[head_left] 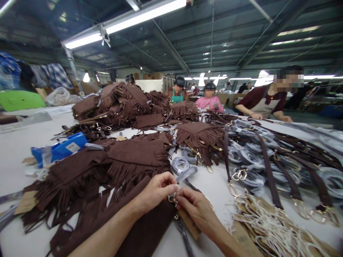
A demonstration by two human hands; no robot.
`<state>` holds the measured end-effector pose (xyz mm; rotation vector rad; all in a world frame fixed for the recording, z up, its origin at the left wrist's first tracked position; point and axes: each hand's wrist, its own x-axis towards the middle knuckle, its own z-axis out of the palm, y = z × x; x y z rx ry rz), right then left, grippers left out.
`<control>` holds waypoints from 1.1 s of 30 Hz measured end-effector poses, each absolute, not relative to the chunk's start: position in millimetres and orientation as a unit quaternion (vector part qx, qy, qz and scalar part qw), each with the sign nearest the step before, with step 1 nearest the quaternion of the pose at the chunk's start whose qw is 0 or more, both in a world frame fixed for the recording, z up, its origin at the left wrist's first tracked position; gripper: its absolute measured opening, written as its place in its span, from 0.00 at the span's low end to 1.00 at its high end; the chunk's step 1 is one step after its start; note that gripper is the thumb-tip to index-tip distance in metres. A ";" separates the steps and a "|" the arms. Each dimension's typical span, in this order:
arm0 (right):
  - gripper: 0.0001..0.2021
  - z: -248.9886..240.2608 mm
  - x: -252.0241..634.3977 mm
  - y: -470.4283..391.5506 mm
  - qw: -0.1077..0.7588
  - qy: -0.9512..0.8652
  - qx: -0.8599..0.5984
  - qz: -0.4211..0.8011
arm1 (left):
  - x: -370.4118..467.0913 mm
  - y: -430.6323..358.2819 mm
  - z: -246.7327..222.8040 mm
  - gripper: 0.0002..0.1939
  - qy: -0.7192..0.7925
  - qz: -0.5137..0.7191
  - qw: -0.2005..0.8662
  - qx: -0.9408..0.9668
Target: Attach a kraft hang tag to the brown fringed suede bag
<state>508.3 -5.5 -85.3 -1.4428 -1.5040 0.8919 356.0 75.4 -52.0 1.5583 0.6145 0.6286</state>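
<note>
No lettering can be read anywhere: the white label on the blue packet (60,150) at nine o'clock is too small and blurred, and the brown paper tags show no legible print.

At ten o'clock a green flat thing (20,100) lies at the far edge of the worktop (16,142), cut off by the left border. Brown fringed suede bags (134,157) cover the middle left, with a taller heap of the same bags (120,103) behind at eleven o'clock.

At six o'clock the left hand (155,191) and right hand (197,208) meet, fingertips together. The left grip is pinched narrow on a small metal ring (172,198) at the corner of the nearest bag (144,228); the right grip is also closed tight, on the string of a brown paper tag (189,223) that hangs beneath it. The ring itself is mostly hidden by the fingers, so how string and ring join cannot be made out.

At five o'clock lies a loose pile of paper tags with white strings (268,225), cut off by the lower edge. At three o'clock brown straps (270,171) with gold clasps lie across grey wrapping (249,150). At one o'clock three co-workers (264,98) stand at the far side.
</note>
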 end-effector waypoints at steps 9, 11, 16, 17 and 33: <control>0.15 -91.0 511.6 -3.5 0.423 -0.588 -0.591 0.354 | 358.2 76.6 -67.7 0.05 0.311 0.264 0.554 0.726; 0.16 -92.2 511.4 -3.6 0.419 -0.591 -0.596 0.346 | 358.4 72.6 -63.7 0.03 0.310 0.271 0.490 0.768; 0.15 -90.6 510.9 -4.3 0.409 -0.605 -0.602 0.322 | 360.1 64.5 -60.4 0.06 0.297 0.255 0.359 0.847; 0.14 -89.7 510.8 -4.4 0.406 -0.610 -0.603 0.316 | 360.7 64.2 -61.4 0.07 0.296 0.251 0.346 0.854; 0.15 -94.3 516.9 1.1 0.451 -0.559 -0.556 0.417 | 359.3 67.3 -66.6 0.04 0.310 0.213 0.426 0.823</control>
